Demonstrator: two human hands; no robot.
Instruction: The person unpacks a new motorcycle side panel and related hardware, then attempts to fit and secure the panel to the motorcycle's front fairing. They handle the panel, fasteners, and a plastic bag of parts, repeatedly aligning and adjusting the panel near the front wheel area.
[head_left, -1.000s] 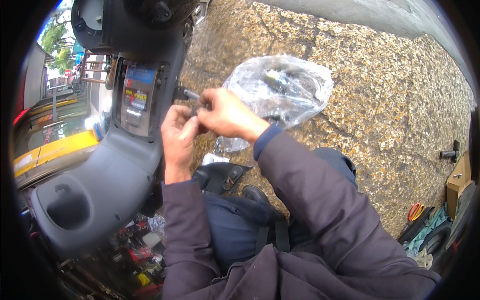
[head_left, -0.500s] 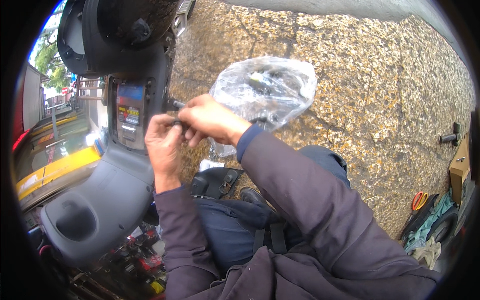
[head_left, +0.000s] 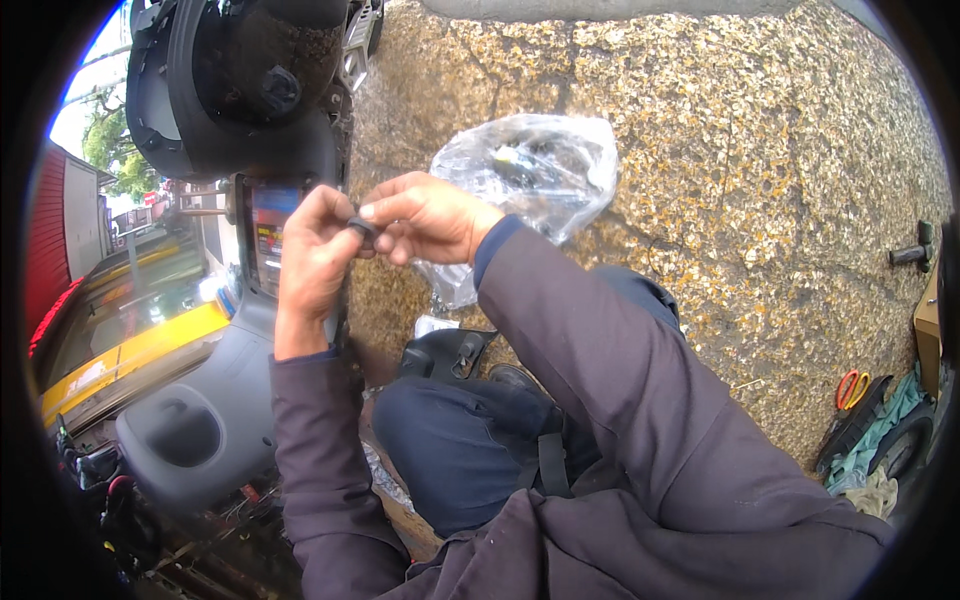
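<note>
Both hands meet in front of the opened scooter body [head_left: 262,318]. Between their fingertips is a small dark part [head_left: 363,231], mostly covered, so its exact kind cannot be made out. My left hand [head_left: 310,270] pinches it from the left, thumb and index finger closed on it. From the other side my right hand [head_left: 440,220] grips it too, its fingers bent around the same spot. Just beyond the right hand a clear plastic bag [head_left: 575,185] with dark parts inside lies on the ground. A battery [head_left: 270,232] shows in the scooter's bay, partly behind the left hand.
Beside my knee lies a black plastic piece [head_left: 430,352]. The scooter's dark shell [head_left: 190,90] rises at the upper left. At the right edge are orange-handled scissors [head_left: 852,390], a green cloth [head_left: 895,425], a cardboard box [head_left: 926,325] and a dark T-shaped object [head_left: 908,257].
Both hands have come up slightly, still together on the small part. My right hand's fingers are spread more along it. The view has shifted a little, and a rod-like end beside the hands no longer shows.
</note>
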